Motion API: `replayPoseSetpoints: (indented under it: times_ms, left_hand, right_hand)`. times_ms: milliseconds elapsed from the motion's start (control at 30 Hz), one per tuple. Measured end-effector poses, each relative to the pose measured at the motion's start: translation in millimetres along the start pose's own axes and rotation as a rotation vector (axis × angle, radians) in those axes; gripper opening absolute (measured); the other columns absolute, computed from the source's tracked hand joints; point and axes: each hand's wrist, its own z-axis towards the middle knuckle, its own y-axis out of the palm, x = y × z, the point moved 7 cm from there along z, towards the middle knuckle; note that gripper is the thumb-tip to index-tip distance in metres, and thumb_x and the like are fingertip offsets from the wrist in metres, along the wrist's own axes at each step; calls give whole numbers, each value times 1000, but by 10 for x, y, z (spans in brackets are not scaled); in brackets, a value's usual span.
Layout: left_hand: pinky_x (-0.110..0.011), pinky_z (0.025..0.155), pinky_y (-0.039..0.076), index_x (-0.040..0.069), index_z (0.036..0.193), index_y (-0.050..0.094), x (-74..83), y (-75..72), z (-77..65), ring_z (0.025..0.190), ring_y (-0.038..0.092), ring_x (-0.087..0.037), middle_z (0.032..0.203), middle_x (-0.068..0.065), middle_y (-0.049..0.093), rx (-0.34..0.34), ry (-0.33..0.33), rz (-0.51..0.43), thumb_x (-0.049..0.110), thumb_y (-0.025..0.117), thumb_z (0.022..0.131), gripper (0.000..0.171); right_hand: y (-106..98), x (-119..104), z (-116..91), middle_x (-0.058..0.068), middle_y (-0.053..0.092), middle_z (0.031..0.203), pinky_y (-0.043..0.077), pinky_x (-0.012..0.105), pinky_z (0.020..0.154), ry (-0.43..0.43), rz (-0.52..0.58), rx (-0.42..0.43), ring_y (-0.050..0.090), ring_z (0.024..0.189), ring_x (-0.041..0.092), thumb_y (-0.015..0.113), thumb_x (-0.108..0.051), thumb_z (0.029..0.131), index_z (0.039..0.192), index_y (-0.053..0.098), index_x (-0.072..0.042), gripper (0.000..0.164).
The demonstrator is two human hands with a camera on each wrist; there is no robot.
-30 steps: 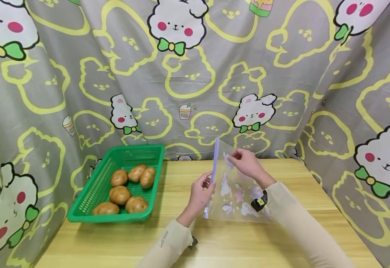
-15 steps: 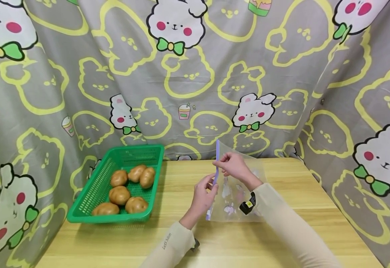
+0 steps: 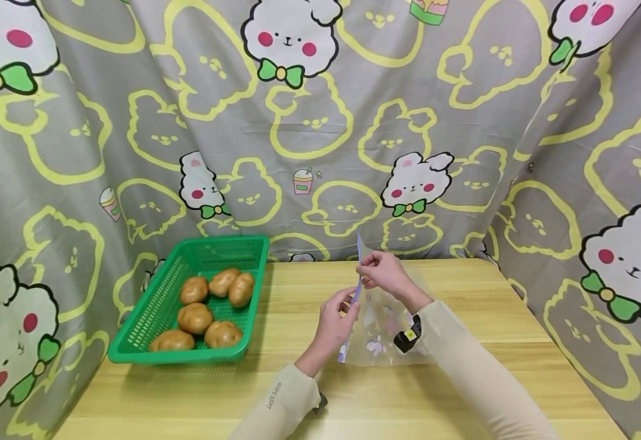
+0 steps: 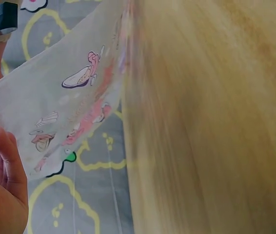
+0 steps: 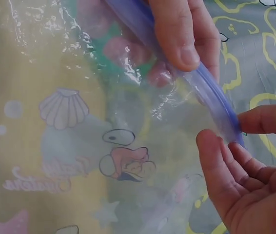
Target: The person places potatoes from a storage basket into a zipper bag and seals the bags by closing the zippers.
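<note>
A clear zip-lock bag (image 3: 374, 347) with a purple zip strip (image 3: 359, 243) and sea-themed prints stands tilted over the table, its strip running away from me. My left hand (image 3: 336, 318) grips the strip near its middle. Just beyond, my right hand (image 3: 388, 274) pinches the strip between thumb and fingers. The right wrist view shows the left hand (image 5: 187, 39) above and the right hand (image 5: 255, 180) below, both at the purple edge. In the left wrist view, the bag (image 4: 55, 97) stretches away from the left hand (image 4: 6, 190), which is partly cut off.
To the left stands a green plastic basket (image 3: 254, 305) holding several brown potatoes (image 3: 195, 319). Both are on a light wooden table (image 3: 293, 342). A grey curtain (image 3: 265, 134) with yellow outlines and white cartoon animals hangs around the back and sides.
My right hand has moved left from the bag's side onto the zip strip, close to the left hand. The left hand has shifted slightly right, still holding the strip.
</note>
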Motion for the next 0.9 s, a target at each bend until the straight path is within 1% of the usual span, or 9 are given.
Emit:
replayPoseSetpoints:
  times_ms: [100, 233, 333, 467, 533, 700, 800, 900]
  left_hand:
    - [-16, 46, 43, -5, 115, 62, 118, -22, -33, 64, 58, -25, 86, -16, 61, -2, -13, -5, -2, 57, 92, 24]
    - [-17, 45, 43, -5, 112, 63, 139, -42, -38, 62, 57, -23, 83, -14, 61, 11, -26, -18, -1, 56, 92, 21]
    - [-18, 45, 44, -6, 111, 64, 134, -59, -39, 63, 58, -26, 82, -13, 61, 12, -34, -37, 0, 56, 93, 21]
    - [-19, 49, 46, -6, 111, 64, 111, -70, -46, 67, 60, -29, 85, -14, 62, 2, -34, -37, 3, 55, 94, 21]
    - [-21, 53, 46, -4, 110, 65, 13, -53, -36, 69, 60, -28, 86, -13, 63, 2, -30, -24, 5, 56, 95, 20]
    - [-25, 60, 48, 1, 109, 68, -276, -8, -10, 73, 59, -18, 87, -7, 65, 16, -26, 13, 10, 58, 94, 20]
    - [-26, 64, 49, 5, 109, 69, -317, -13, -13, 74, 59, -13, 87, -3, 65, 13, -29, 22, 13, 59, 94, 19]
    - [-25, 66, 50, 6, 105, 70, -303, -30, -13, 75, 59, -11, 87, 0, 65, 8, -29, 27, 15, 60, 94, 17]
  right_hand:
    - [-8, 36, -1, 13, 65, 82, 56, 33, 62, -3, 23, 7, 66, 65, 19, 64, -8, 87, 98, 59, 6, 18]
    - [-8, 33, -9, 15, 65, 83, 56, 33, 64, -24, 32, 15, 66, 67, 20, 63, -5, 88, 98, 59, 7, 17]
    - [-1, 11, -16, 16, 65, 84, 56, 33, 64, -36, 35, 22, 67, 69, 22, 63, -5, 87, 99, 60, 7, 17]
    - [-3, -6, -19, 17, 65, 86, 56, 33, 64, -46, 36, 41, 68, 69, 23, 63, -5, 87, 99, 61, 7, 18]
    - [-4, -8, -18, 17, 65, 86, 56, 33, 63, -47, 39, 50, 68, 69, 24, 63, -5, 87, 99, 61, 7, 17]
    - [10, -4, -20, 17, 66, 85, 56, 33, 63, -46, 43, 60, 67, 67, 23, 63, -4, 86, 97, 61, 7, 16]
    - [22, 3, -18, 16, 66, 84, 56, 33, 63, -43, 46, 61, 67, 65, 22, 65, -4, 86, 96, 61, 6, 16]
    - [31, 10, -9, 16, 65, 83, 56, 33, 63, -37, 71, 61, 66, 65, 21, 66, -4, 86, 96, 61, 7, 16]
